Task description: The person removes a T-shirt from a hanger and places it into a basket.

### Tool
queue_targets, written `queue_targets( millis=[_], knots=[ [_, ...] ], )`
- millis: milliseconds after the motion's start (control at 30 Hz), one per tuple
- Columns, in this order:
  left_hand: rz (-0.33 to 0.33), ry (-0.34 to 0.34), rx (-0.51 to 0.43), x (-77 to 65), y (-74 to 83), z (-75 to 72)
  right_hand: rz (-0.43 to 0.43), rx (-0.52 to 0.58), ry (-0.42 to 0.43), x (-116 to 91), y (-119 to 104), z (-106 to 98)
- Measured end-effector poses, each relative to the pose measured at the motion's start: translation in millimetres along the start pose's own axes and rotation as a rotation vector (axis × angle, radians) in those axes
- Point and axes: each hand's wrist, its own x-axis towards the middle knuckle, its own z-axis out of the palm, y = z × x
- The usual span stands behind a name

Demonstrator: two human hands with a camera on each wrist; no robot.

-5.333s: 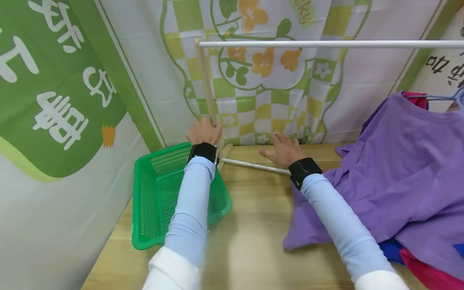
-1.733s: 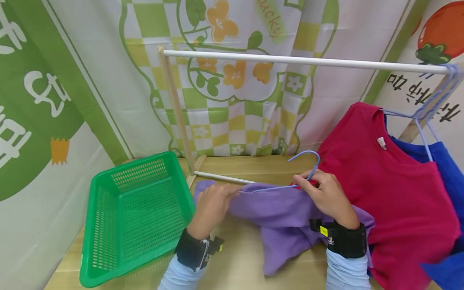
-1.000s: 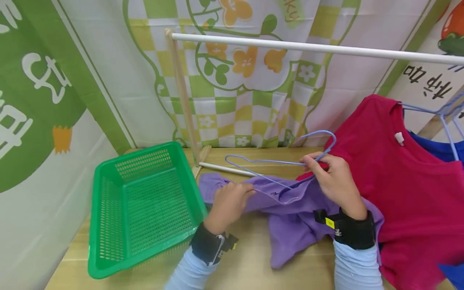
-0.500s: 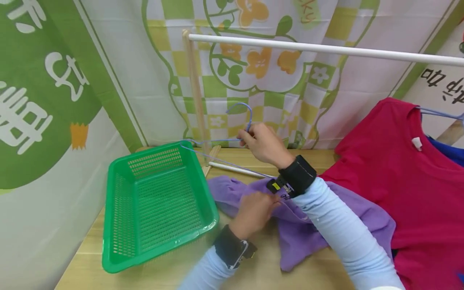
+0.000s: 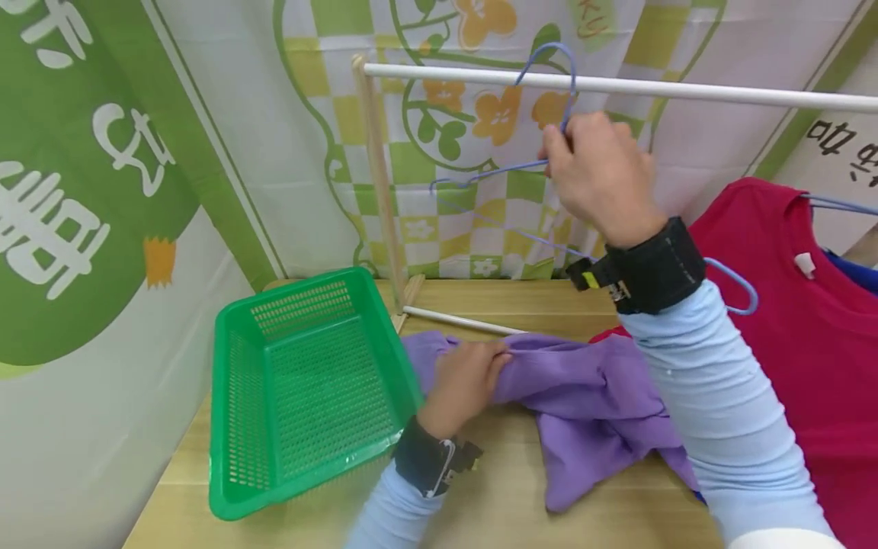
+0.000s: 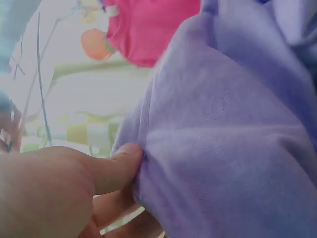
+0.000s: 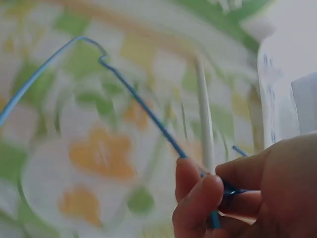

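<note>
My right hand grips a blue wire clothes hanger at the base of its hook. The hook overlaps the white rail in the head view, and the hanger carries no garment. In the right wrist view the bare hanger slants up from the fingers. Lower down, my left hand pinches the edge of a purple shirt that lies bunched on the table. The left wrist view has the purple cloth between thumb and fingers, its fold hanging to the right.
A green plastic basket with slotted sides stands at the left, by the rack's wooden post. At the right hang a magenta shirt and a blue shirt on hangers. A patterned curtain covers the back.
My right hand has pulled the hanger out of the purple shirt and lifted it up and right to rail height. The left hand keeps its pinch on the shirt, now lying without a hanger.
</note>
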Motion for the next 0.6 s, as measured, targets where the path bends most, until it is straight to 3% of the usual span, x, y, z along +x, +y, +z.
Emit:
queue_targets(
  millis=[100,233,333,467,533,600],
  knots=[
    [-0.149,0.028,-0.007,0.4,-3.8,-3.4,0.07,-0.055,0.058,15,17,-20],
    [-0.304,0.035,-0.038,1.3,-6.2,-3.3,0.118,-0.092,0.059,28,39,-21],
    [-0.338,0.039,-0.034,2.3,-9.2,0.2,0.133,-0.101,0.006,32,50,-13],
    [-0.329,0.041,-0.02,3.6,-12.0,5.5,0.114,-0.098,-0.02,29,61,-4],
    [-0.32,0.046,-0.016,3.9,-11.6,7.8,0.094,-0.091,-0.012,20,63,-3],
    [-0.314,0.047,-0.006,3.6,-9.9,10.2,0.037,-0.054,0.062,3,63,-3]
  ],
)
